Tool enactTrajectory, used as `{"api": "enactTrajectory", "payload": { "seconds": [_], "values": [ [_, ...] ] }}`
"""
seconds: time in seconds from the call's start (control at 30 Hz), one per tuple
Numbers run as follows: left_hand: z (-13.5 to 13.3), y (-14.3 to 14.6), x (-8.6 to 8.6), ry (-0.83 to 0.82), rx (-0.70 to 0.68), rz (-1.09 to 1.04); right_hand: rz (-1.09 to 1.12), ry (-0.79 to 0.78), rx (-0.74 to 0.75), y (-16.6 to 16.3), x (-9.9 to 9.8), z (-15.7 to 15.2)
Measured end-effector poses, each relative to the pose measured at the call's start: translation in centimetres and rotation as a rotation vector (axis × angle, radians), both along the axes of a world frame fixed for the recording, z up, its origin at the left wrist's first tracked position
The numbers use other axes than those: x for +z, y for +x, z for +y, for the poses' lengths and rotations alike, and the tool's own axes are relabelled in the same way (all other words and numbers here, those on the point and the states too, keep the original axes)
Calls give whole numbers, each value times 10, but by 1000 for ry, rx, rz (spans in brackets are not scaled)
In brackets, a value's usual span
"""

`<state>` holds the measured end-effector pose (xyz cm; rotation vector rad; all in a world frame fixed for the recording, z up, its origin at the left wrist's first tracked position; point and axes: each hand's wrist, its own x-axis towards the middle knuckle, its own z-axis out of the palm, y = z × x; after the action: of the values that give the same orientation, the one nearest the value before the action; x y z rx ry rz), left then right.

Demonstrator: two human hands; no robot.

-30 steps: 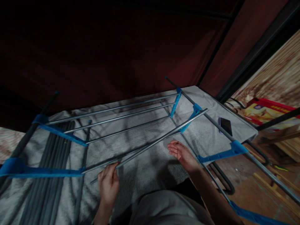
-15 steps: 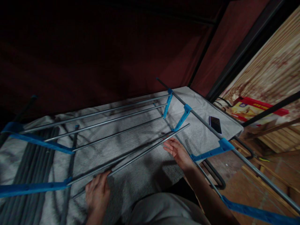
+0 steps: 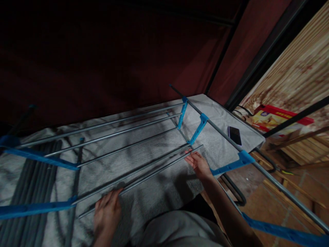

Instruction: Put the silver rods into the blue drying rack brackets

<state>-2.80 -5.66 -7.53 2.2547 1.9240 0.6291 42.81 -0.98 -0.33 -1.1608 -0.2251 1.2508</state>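
Note:
A loose grey metal tube (image 3: 154, 174) slants across the front of a half-built rack. My left hand (image 3: 106, 212) is closed over its left part, palm down. Near the tube's right end, my right hand (image 3: 197, 164) holds it with bent fingers; the tip sticks out beyond. Just behind runs another tube (image 3: 133, 175), parallel to it and joined at its left end to a blue plastic bracket (image 3: 38, 208). Farther back, several tubes (image 3: 115, 138) span between blue brackets (image 3: 181, 115) at both sides. A long side pole (image 3: 221, 132) carries the right-hand brackets.
Several dark tubes (image 3: 31, 192) lie side by side at the left on the grey cloth (image 3: 154, 199). A phone (image 3: 234, 135) rests at the right of the covered table. Beyond stand a red and yellow box (image 3: 279, 120) and wooden slats (image 3: 300, 152). A dark red wall (image 3: 128, 68) rises behind.
The loose tube's right end has come down and slightly left. My right hand has shifted a little right and closed its fingers on it. My left hand stays on the tube.

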Motion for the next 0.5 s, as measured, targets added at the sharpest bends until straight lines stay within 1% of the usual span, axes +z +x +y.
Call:
{"api": "enactTrajectory", "payload": {
  "seconds": [0.1,0.2,0.27,0.4,0.5],
  "values": [
    [-2,2,7,-28,9,9,-10,-23,-34,6,-9,1],
    [-4,3,12,-15,75,21,-19,-25,-52,9,-15,2],
    [-4,-1,14,7,107,32,-22,-23,-63,11,-17,2],
    [-5,-13,21,17,116,48,-24,-24,-90,14,-21,2],
    [-8,-15,29,29,189,64,-43,-19,-99,17,-24,3]
  ]
}}
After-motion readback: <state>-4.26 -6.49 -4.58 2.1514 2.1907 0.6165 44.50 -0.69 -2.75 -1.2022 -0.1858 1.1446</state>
